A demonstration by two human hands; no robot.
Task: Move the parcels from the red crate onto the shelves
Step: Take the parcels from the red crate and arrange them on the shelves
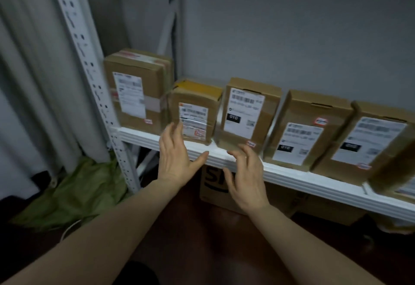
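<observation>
At the parcel shelf: my left hand [177, 156] and right hand [246, 174] hover spread and empty in front of the white shelf [292, 178], fingers loose and gripping nothing. The left fingertips lie over the face of the small yellow-topped parcel [194, 114]; blur keeps me from telling whether they touch it.

Five parcels stand labels-out along the shelf: the tall parcel [137, 89] against the perforated post [89, 60], the small one beside it, then the "010" parcel [247, 112], the leaning parcel [307, 132] and the end parcel [377, 141]. The red crate is out of view.

I judge this the close of a placing step, or a last straightening. The next move calls for turning back to the crate for another parcel.

The row is packed tight, leaving little open shelf here. Below sit a printed carton [213, 186] and a green bag [89, 186] near a grey curtain [27, 60].
</observation>
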